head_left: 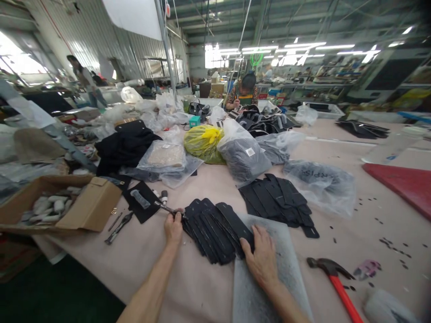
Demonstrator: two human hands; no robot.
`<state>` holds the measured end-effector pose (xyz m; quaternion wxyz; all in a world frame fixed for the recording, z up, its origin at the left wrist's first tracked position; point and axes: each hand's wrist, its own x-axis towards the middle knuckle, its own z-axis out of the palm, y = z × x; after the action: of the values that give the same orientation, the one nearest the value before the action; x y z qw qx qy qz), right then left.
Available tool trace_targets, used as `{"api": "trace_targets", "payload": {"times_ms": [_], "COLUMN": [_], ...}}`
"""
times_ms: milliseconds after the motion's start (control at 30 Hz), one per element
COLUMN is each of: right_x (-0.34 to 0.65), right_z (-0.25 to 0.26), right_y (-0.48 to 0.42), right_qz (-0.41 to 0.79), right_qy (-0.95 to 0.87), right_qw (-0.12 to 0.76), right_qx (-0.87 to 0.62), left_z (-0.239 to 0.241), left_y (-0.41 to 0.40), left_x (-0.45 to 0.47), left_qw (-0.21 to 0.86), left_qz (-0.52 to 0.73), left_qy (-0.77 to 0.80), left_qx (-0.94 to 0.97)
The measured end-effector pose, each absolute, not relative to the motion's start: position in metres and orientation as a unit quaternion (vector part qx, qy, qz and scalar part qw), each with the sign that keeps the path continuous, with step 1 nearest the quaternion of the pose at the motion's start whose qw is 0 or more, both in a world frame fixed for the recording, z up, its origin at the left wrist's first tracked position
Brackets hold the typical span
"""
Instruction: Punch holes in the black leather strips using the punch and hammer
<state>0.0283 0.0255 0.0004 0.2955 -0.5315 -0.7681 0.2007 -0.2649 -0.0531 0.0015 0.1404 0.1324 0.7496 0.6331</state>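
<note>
A fanned stack of flat black cut pieces (215,229) lies on the table in front of me, partly over a grey foam pad (269,278). My left hand (173,226) is closed around a thin metal tool (164,207) at the stack's left end. My right hand (261,258) lies on the stack's right end, fingers curled over the black pieces. A second spread of black pieces (279,202) lies just behind.
A red-handled hammer (333,280) lies at the right. An open cardboard box (60,204) and pliers (119,226) are at the left. Plastic bags of material (242,154) crowd the middle, with a yellow bag (204,141) among them. A seated person (244,92) works at the far end.
</note>
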Motion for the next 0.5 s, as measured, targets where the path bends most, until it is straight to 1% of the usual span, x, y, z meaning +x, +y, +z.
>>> {"api": "trace_targets", "payload": {"times_ms": [67, 167, 367, 433, 500], "right_x": [0.009, -0.024, -0.058, -0.059, -0.060], "right_z": [-0.005, -0.001, 0.011, 0.019, 0.029], "right_y": [0.021, 0.018, 0.008, 0.017, 0.040], "right_qz": [0.196, 0.203, 0.223, 0.216, 0.200], "right_qy": [-0.768, -0.768, -0.782, -0.779, -0.784], "right_qw": [0.300, 0.302, 0.274, 0.273, 0.241], "right_qx": [-0.531, -0.527, -0.513, -0.521, -0.536], "left_z": [-0.011, -0.020, -0.018, -0.017, -0.016], "left_y": [-0.051, -0.045, -0.036, -0.046, -0.063], "left_x": [-0.257, -0.244, -0.248, -0.250, -0.246], "left_qw": [0.122, 0.109, 0.118, 0.112, 0.100], "left_qz": [0.640, 0.635, 0.643, 0.632, 0.615], "left_qy": [0.746, 0.750, 0.742, 0.756, 0.776], "left_qx": [0.136, 0.153, 0.149, 0.127, 0.097]}}
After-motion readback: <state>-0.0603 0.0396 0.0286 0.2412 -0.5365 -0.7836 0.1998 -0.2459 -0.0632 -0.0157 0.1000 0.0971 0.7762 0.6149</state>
